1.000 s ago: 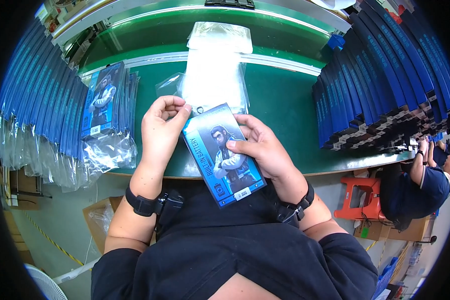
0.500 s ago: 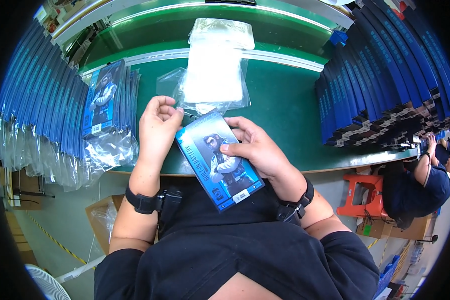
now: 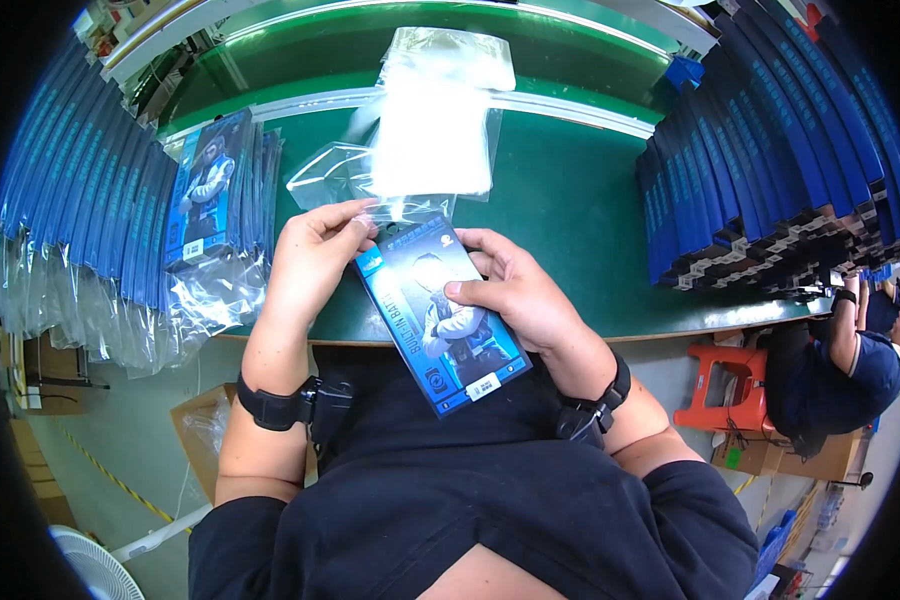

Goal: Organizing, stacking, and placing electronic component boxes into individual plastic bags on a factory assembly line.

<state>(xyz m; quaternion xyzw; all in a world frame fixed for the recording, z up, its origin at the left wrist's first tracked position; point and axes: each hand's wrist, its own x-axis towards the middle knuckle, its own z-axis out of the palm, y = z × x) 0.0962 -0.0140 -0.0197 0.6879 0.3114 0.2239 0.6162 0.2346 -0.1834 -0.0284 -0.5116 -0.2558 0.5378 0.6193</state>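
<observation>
Your right hand grips one box at the dial's centre, thumb on its face; your left hand pinches one clear bag beside its top. The box is flat, rectangular, blue and dark, with one printed figure, angled toward eleven o'clock. Outward: one bag pile at twelve, one bagged-box group at ten, one box row at two.

Bagged boxes stand on the desk at left, stacked boxes at right, bags between. One box is before the bags; a stool stands at right, below the desk's near edge.
</observation>
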